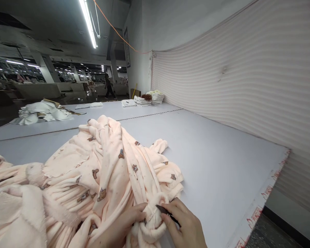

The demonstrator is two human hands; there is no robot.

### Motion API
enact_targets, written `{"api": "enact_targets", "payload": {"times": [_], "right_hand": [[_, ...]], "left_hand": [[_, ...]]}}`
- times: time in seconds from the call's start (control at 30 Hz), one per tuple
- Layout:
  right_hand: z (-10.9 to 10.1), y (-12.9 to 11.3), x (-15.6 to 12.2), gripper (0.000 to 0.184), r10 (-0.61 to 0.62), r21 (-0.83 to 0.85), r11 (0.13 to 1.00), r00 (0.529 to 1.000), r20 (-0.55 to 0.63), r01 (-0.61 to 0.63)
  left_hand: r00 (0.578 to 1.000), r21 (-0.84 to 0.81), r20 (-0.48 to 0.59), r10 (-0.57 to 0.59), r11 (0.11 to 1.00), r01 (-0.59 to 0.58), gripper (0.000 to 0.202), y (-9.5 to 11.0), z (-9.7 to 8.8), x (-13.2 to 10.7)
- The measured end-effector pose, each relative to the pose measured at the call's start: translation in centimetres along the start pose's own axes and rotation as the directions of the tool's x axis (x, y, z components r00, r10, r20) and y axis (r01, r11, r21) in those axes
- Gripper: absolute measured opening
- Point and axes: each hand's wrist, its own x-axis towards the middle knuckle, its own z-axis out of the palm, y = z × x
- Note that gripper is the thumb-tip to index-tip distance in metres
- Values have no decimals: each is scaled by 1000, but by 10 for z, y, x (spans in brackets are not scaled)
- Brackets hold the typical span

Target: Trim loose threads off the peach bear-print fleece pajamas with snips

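A pale pink fleece garment [110, 172] with brown bear prints lies heaped across the front of the table. At its near right end, my left hand [124, 222] pinches the fluffy cuff or trim [153, 215] between thumb and fingers. My right hand [184, 224] is closed around small dark thread snips [167, 212], their pointed tip against that trim. Only part of the snips shows; the rest is inside my fingers. The fingers of my left hand are partly hidden by cloth.
The pale table [209, 155] has a taped edge at right. White cloth pieces [42, 112] lie at the far left, and stacks of white pieces [155, 97] at the back. A striped fabric sheet [234, 79] hangs along the right. A person [108, 86] is in the distance.
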Motion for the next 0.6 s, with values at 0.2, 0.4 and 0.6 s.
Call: {"api": "enact_targets", "payload": {"times": [0.2, 0.4, 0.6], "right_hand": [[-5, 1, -2, 27, -92, -161, 982, 993, 68, 102], [10, -3, 2, 20, 3, 86, 996, 996, 90, -11], [10, 27, 4, 21, 184, 309, 932, 982, 45, -189]], "left_hand": [[1000, 69, -7, -26, 997, 26, 31, -2, -6, 0], [998, 102, -54, -42, 994, 47, 30, -2, -6, 2], [880, 344, -474, 28, 926, 156, 27, 11, -54, -38]]}}
